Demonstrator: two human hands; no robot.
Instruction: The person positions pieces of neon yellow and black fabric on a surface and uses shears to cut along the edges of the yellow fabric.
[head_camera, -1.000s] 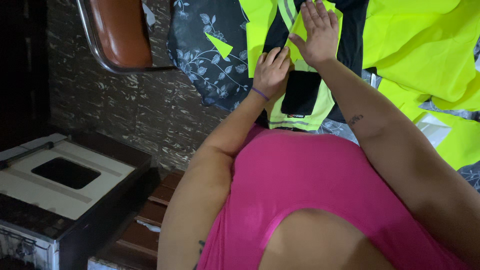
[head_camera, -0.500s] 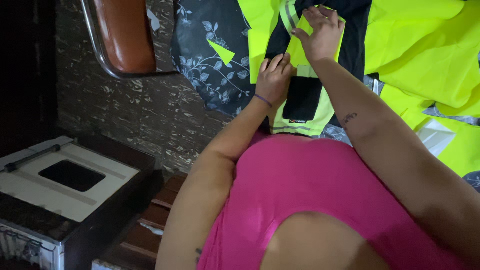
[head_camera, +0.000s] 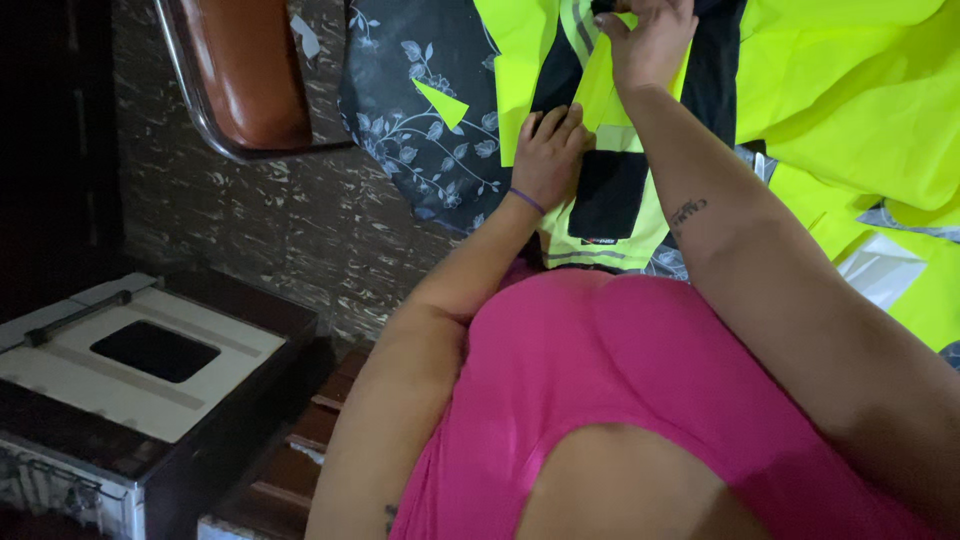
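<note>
A neon yellow garment (head_camera: 840, 90) with black panels and grey reflective stripes lies spread in front of me. My left hand (head_camera: 548, 150) presses flat on its yellow edge beside a black pocket flap (head_camera: 606, 195). My right hand (head_camera: 648, 40) pinches a narrow yellow and black strip of the garment near the top of the view, fingers curled around it. A purple band circles my left wrist. My pink top fills the lower middle.
A dark floral cloth (head_camera: 420, 120) lies under the garment on the left. A brown chair seat with a metal frame (head_camera: 240, 70) stands above left. A white box-like appliance (head_camera: 130, 350) sits at the lower left, with wooden slats (head_camera: 300, 450) beside it.
Both hands have shifted up and right in the view. My right hand has closed tighter on the strip, and my left hand stays pressed on the yellow edge.
</note>
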